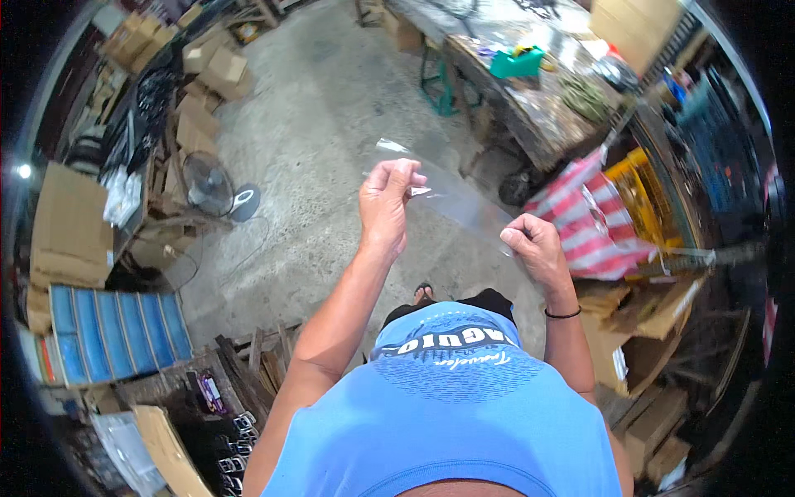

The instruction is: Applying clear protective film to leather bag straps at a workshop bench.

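A long clear plastic sleeve (455,206) stretches diagonally in front of me, from upper left to lower right. My left hand (385,199) grips it near its upper left part, fingers curled with the thumb on top. My right hand (534,248) pinches the lower right end between thumb and curled fingers. The plastic is see-through, so whether anything is inside it is hard to tell; only glare and the floor show through.
A cluttered workbench (546,124) with a green tape dispenser (513,62) stands at upper right, a red-and-white striped sack (580,232) below it. Cardboard boxes (224,70), a fan (207,182) and a blue slatted panel (116,331) line the left. Concrete floor (306,99) lies between.
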`<state>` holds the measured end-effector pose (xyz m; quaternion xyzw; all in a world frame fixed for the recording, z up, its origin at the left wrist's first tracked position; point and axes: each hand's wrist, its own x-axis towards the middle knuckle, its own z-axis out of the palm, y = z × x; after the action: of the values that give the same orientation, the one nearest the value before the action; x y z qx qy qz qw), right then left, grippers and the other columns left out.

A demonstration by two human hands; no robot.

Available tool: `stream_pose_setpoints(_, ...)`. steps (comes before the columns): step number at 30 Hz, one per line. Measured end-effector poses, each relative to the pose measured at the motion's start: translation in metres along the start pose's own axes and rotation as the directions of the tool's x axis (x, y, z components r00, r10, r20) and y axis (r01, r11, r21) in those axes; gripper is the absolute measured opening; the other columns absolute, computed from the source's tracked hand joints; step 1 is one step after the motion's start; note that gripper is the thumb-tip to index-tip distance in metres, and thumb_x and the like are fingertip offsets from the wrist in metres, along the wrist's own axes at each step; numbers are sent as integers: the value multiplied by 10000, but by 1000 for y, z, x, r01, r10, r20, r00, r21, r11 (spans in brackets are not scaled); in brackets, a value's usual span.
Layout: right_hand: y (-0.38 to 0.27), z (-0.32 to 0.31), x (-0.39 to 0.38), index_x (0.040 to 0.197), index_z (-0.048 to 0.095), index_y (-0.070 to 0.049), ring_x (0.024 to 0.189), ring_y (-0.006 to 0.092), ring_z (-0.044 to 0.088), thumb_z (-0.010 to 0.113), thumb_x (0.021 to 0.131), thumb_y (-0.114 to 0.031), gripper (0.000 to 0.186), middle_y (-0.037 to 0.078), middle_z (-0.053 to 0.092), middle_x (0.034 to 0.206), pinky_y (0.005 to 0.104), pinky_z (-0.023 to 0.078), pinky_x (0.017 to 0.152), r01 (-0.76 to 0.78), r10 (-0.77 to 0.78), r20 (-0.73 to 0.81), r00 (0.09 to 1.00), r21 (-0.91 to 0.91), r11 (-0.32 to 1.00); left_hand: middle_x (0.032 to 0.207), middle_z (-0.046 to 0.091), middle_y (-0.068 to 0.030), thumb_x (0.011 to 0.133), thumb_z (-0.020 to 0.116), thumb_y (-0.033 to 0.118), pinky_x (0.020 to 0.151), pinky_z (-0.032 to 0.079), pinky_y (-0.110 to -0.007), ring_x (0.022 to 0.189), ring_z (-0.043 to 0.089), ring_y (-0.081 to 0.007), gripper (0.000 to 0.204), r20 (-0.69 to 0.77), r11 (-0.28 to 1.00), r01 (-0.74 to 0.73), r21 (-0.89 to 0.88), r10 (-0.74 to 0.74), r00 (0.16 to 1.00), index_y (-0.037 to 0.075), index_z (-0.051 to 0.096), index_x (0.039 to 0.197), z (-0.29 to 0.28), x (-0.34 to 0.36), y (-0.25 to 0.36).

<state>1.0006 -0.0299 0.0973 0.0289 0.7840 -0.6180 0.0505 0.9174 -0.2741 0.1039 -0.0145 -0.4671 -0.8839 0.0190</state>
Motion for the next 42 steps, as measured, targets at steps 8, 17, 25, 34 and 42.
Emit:
stream_pose_setpoints(8, 4, 63, 151, 930, 661, 8, 734, 116, 580, 671, 872, -158, 176, 36, 628, 770, 282, 474, 658, 68, 2, 322, 947, -204, 977, 876, 673, -51, 952, 648, 182, 730, 520, -298, 776, 631, -141, 129, -172, 989, 74, 125, -52, 984, 56, 664, 978, -85, 96, 20)
stream_pose_setpoints(17, -48, 170, 380, 1206, 566, 31, 1084, 201, 548, 563, 921, -167, 346, 123, 577, 1168, 342, 451, 945, 294, -350, 504, 789, 190, 937, 772, 560, -57, 879, 651, 225, 708, 430, -371, 783, 518, -190, 290, -127, 728, -284, 624, 453, 882, 42, 553, 677, -112, 225, -2)
stream_pose_setpoints(25, -130, 333, 454, 1170, 566, 62, 1058, 267, 578, 585, 989, -292, 398, 165, 608, 1163, 391, 484, 911, 231, -468, 882, 43, 447, 864, 926, 582, -90, 860, 658, 251, 841, 446, -351, 971, 534, -222, 251, -513, 615, -235, 753, 772, 376, 3, 679, 826, -155, 221, 67)
stream_pose_setpoints(34, -149, 407, 395, 980, 647, 33, 876, 235, 626, 637, 950, -265, 300, 141, 657, 961, 373, 502, 859, 471, -253, 963, -97, 269, 840, 876, 588, -78, 854, 656, 208, 814, 457, -347, 959, 542, -216, 210, -518, 515, -110, 850, 855, 2, 1, 690, 859, -161, 144, 85)
stream_pose_setpoints(42, -149, 387, 372, 854, 579, -34, 735, 88, 488, 613, 916, -202, 182, 0, 552, 801, 262, 412, 635, 419, -267, 964, 12, 238, 876, 854, 613, -119, 877, 674, 195, 748, 469, -371, 839, 594, -222, 177, -589, 580, 109, 808, 783, 199, 21, 705, 877, -176, 113, 99)
